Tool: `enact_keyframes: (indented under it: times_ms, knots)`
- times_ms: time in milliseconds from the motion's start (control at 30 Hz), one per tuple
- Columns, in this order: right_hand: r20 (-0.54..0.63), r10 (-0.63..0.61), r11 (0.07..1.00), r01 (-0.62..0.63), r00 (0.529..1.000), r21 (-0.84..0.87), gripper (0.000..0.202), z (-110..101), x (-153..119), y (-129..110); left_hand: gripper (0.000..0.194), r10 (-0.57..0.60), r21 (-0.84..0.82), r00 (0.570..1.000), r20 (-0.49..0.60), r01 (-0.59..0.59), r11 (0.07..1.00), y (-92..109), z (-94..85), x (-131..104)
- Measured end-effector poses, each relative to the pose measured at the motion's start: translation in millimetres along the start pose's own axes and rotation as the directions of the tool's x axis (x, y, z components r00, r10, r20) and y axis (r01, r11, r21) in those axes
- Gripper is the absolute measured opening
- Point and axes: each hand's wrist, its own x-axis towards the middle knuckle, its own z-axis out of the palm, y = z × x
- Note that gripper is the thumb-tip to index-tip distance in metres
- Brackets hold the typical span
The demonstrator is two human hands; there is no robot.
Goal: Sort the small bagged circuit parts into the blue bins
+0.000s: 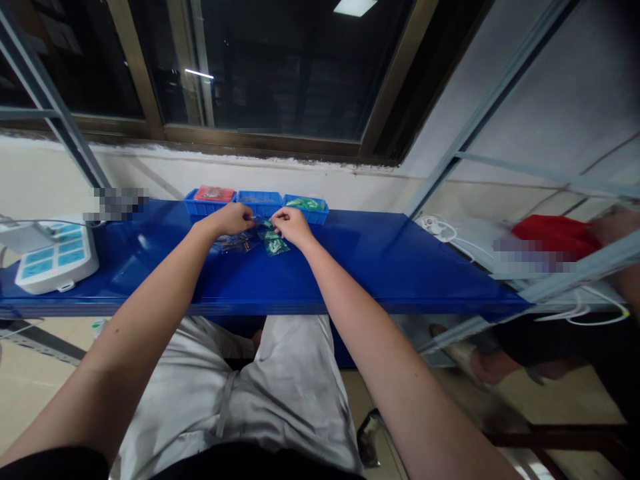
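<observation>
Above the blue tabletop, my left hand [231,219] is closed in a pinch on a small clear plastic bag [258,219]. Facing it, my right hand [295,227] also pinches at the bag, its fingertips close to my left ones. What the bag holds is too small to tell. Just below my fingers lie green packets [277,246] with pale pieces inside. Clear packets [231,244] with small dark and brass-coloured parts rest under my left hand, which partly covers them.
Three joined blue bins stand behind my hands: one with red packets [215,193], a middle bin [260,197], one with green packets [306,203]. A white power strip [60,257] sits at left. Metal shelf posts [480,127] flank the table [380,267]. Another person is at far right.
</observation>
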Motion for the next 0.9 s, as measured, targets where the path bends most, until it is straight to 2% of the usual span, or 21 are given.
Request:
enact_keyframes:
  times_ms: [67,133,233,333,433,667,900]
  knots:
    - [0.005,-0.067,0.998,0.067,0.998,0.01,0.007,2.1,1.8,2.2,0.009,0.051,-0.042,0.995,-0.082,-0.055,0.998,2.8,-0.5,-0.1]
    - [-0.001,-0.095,0.995,0.095,0.995,0.026,0.017,3.8,3.2,3.2,0.012,0.091,-0.069,0.989,-0.113,-0.099,0.993,6.8,-0.4,-0.5]
    - [-0.046,-0.076,0.995,0.079,0.996,0.065,0.024,3.4,3.1,0.4,0.016,0.1,-0.17,0.993,-0.065,-0.11,0.979,12.5,2.6,-0.3]
    - [-0.046,-0.022,0.991,0.028,0.999,0.127,0.012,0.5,0.7,-6.1,0.02,0.059,-0.335,0.998,-0.01,-0.058,0.94,14.4,8.6,1.5]
    - [-0.012,0.04,0.985,-0.038,0.999,0.168,0.003,-2.0,-2.0,-12.1,0.021,0.006,-0.428,1.0,0.001,-0.005,0.904,12.0,14.5,4.2]
    - [-0.066,0.06,0.983,-0.048,0.996,0.175,0.012,-3.1,-2.4,-13.1,0.015,-0.057,-0.475,0.99,-0.128,-0.011,0.88,6.8,17.4,7.2]
    - [-0.09,0.109,0.982,-0.093,0.99,0.162,0.011,-3.3,-0.9,-9.4,0.015,-0.063,-0.461,0.989,-0.131,-0.005,0.888,8.1,18.4,6.9]
